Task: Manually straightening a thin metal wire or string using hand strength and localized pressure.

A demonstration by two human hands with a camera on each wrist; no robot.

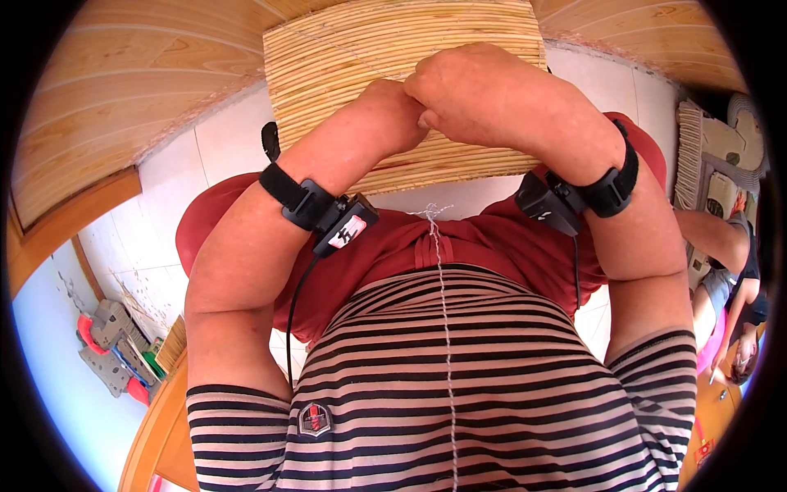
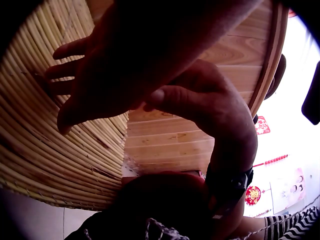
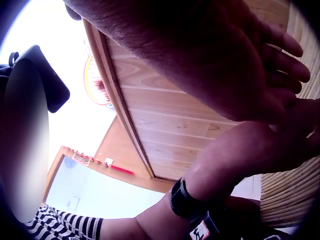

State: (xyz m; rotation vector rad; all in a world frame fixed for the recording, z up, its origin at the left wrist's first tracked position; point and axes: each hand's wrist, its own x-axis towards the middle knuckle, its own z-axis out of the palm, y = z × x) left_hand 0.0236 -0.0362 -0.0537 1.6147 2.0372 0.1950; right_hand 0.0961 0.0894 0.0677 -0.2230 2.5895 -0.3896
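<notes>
A mat of pale straw-coloured stalks (image 1: 328,74), laid side by side and stitched, spreads beneath both hands in the head view. My left hand (image 1: 393,115) reaches over its middle, mostly covered by the right one there. In the left wrist view its fingers (image 2: 65,70) extend spread over the stalks. My right hand (image 1: 467,90) crosses the left at the fingertips, its back turned up. The right wrist view shows its fingers (image 3: 287,65) nearly straight, with the thumb close against the left hand (image 3: 280,140). Nothing shows in either grasp.
Wooden panelling (image 1: 147,74) rises beyond the mat, above a white tiled floor (image 1: 221,156). Bent knees in red trousers (image 1: 221,213) flank the mat's near side. A twisted cord (image 1: 447,344) hangs down the striped shirt. Another person (image 1: 730,312) sits at the far right.
</notes>
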